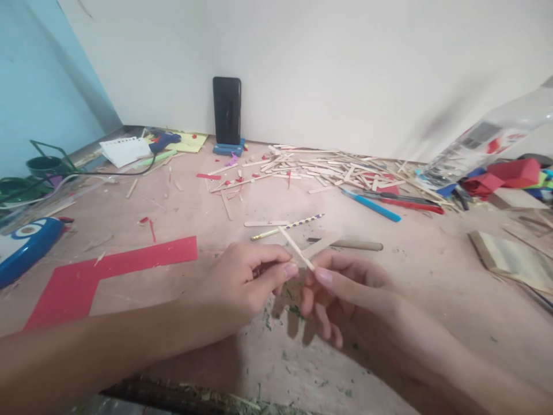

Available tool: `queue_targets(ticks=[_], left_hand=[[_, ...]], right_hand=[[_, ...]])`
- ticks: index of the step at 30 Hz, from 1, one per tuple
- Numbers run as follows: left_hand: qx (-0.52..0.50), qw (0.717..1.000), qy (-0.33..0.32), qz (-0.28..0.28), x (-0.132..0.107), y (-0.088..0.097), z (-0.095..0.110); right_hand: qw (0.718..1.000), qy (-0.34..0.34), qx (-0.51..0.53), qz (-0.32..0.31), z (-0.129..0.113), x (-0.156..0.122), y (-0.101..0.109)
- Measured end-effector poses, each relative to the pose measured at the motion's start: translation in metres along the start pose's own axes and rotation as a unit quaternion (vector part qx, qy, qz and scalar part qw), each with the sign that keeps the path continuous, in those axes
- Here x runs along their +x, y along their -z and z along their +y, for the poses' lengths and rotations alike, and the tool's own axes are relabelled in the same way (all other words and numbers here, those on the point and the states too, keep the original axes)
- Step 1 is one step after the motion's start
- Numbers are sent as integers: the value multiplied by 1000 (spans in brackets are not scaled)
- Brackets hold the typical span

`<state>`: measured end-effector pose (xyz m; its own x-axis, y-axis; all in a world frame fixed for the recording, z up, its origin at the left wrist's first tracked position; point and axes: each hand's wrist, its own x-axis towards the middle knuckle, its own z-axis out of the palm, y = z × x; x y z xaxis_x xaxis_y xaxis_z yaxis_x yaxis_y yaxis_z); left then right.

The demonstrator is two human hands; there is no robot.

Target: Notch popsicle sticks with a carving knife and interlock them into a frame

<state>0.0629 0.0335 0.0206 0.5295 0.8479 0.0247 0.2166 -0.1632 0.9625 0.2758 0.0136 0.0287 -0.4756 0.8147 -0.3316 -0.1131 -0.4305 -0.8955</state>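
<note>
One wooden stick (297, 249) slants just below frame centre, pinched near its lower end by the right hand (367, 288), probably to leave its length exposed. The left hand (244, 276), just beside, has thumb and finger together; whether they grip anything cannot be told.

- Moderate, diffuse, slightly hazy light.
- Soft shadows fall on the surface (432, 282) beneath the left hand (250, 274) and right hand (358, 288).
- Blurred shadow darkens the far wall (345, 69), left of the bottle (488, 141).
- Side edges look stretched.
</note>
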Motion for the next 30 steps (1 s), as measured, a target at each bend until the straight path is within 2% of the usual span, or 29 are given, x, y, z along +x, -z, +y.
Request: queue_targets(ticks=[5,11,14,18,21,25,30], left_hand=[[76,995,-65,-17,4,1,4],[130,984,-115,-51,4,6,0],[122,985,-114,-37,3,6,-5],[114,991,-74,9,4,5,-10],[131,988,-80,13,5,4,-10],[144,983,-111,-5,5,6,-9],[153,978,-128,-65,7,12,-7]], right_hand=[[997,-26,63,-34,6,0,4],[995,-31,74,-57,9,2,5],[995,-27,77,-55,7,3,8],[994,-32,76,-74,6,4,14],[992,-39,86,-84,7,4,16],[990,-55,96,-92,6,2,15],[995,-51,63,-65,5,2,16]])
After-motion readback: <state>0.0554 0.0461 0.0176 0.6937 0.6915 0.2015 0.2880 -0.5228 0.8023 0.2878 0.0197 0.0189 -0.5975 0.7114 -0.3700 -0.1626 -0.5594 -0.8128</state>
